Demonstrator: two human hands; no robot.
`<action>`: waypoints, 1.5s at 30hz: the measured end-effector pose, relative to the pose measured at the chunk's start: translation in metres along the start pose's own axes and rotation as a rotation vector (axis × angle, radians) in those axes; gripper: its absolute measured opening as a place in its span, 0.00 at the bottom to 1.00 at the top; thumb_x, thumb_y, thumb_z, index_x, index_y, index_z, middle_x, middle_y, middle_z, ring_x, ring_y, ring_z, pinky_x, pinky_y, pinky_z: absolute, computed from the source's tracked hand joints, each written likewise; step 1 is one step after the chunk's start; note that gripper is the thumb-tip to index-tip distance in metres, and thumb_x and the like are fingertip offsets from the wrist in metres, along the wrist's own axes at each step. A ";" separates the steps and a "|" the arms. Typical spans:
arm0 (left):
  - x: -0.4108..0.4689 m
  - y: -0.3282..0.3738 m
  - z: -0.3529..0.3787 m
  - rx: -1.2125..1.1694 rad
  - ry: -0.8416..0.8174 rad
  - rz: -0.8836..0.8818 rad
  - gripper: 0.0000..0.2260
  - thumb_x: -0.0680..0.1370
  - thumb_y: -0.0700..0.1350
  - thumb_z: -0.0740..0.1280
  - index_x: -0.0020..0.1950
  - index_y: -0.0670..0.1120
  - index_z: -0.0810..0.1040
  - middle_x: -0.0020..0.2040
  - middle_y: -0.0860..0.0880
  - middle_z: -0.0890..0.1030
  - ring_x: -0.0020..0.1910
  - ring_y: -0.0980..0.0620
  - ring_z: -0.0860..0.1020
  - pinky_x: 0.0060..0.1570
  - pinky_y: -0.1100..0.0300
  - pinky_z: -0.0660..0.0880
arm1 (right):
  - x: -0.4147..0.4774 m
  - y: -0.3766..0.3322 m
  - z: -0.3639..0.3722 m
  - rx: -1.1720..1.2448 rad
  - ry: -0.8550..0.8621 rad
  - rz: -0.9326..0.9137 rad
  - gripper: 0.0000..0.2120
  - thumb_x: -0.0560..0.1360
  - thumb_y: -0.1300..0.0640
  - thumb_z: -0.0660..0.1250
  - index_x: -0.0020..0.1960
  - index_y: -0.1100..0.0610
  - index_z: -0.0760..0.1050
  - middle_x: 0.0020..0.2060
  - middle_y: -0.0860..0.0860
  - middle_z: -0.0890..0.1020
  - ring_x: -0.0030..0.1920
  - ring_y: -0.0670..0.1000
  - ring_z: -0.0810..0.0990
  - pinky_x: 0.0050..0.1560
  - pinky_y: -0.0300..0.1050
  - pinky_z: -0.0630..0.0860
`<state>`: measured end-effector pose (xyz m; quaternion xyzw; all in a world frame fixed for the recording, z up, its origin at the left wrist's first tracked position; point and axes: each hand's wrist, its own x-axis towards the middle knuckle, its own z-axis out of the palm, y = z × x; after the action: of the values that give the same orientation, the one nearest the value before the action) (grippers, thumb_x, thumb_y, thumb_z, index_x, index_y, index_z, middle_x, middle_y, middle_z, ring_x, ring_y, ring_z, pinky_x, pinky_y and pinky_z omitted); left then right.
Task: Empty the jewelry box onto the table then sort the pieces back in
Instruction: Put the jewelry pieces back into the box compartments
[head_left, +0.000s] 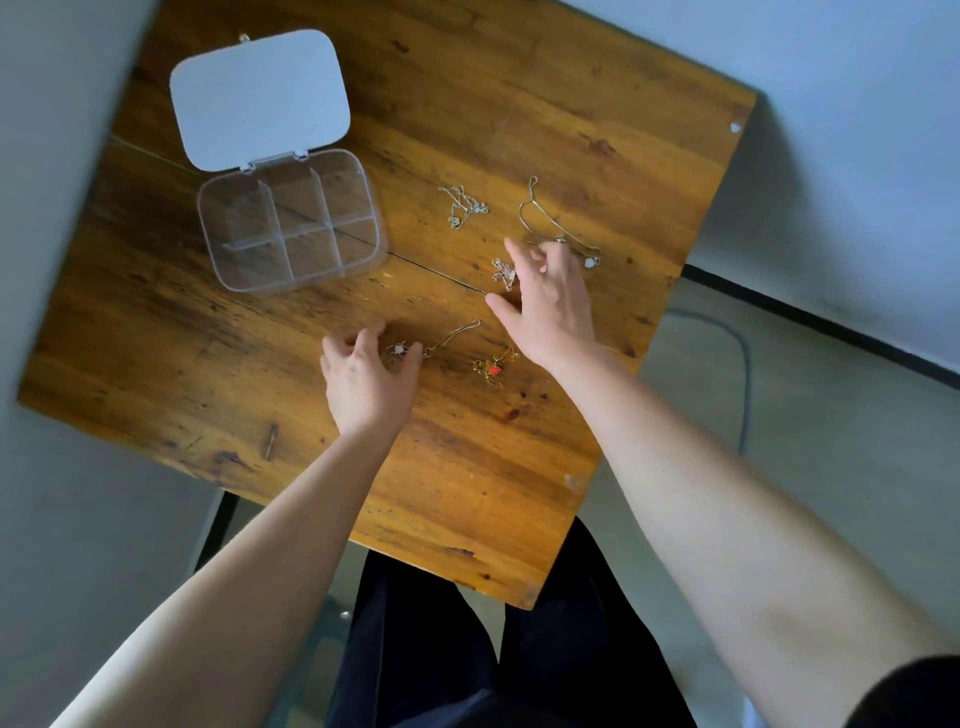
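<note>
On the table (467, 104), empty jewelry box (291, 221) open; left hand (366, 371) curls over a pendant chain (439, 343), right hand (550, 296) spread, holding nothing visible: pinch the clasp, lift slowly

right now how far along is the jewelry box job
Emptying looks done: the open box shows bare compartments and the chains lie on the table. In hand: the left hand fingers a white-pendant chain and the right hand reaches a gold chain. All the sorting back is left.
</note>
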<state>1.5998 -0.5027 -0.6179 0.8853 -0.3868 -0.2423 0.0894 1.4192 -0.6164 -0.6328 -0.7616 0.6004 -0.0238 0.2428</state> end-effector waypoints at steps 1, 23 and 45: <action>-0.002 0.001 0.001 -0.005 -0.002 -0.020 0.24 0.74 0.58 0.70 0.67 0.52 0.75 0.62 0.44 0.69 0.61 0.43 0.71 0.56 0.55 0.70 | 0.002 0.000 0.000 -0.025 0.000 -0.031 0.30 0.77 0.45 0.70 0.76 0.51 0.67 0.63 0.59 0.71 0.62 0.59 0.72 0.64 0.53 0.72; -0.007 0.025 0.012 -0.007 -0.096 0.154 0.14 0.76 0.42 0.72 0.62 0.42 0.81 0.57 0.41 0.79 0.51 0.43 0.79 0.52 0.60 0.71 | -0.031 0.034 -0.010 0.265 -0.008 0.050 0.19 0.78 0.57 0.71 0.68 0.57 0.77 0.52 0.55 0.80 0.47 0.52 0.82 0.52 0.49 0.80; 0.056 0.026 -0.107 -0.845 0.021 0.077 0.04 0.70 0.42 0.74 0.43 0.48 0.82 0.36 0.48 0.85 0.37 0.48 0.85 0.41 0.53 0.83 | -0.025 -0.030 -0.003 0.357 0.078 0.363 0.06 0.77 0.56 0.69 0.50 0.57 0.83 0.43 0.50 0.85 0.43 0.50 0.81 0.46 0.39 0.74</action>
<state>1.6687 -0.5644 -0.5365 0.7582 -0.2853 -0.3671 0.4572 1.4384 -0.5890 -0.6120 -0.5851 0.7224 -0.1150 0.3502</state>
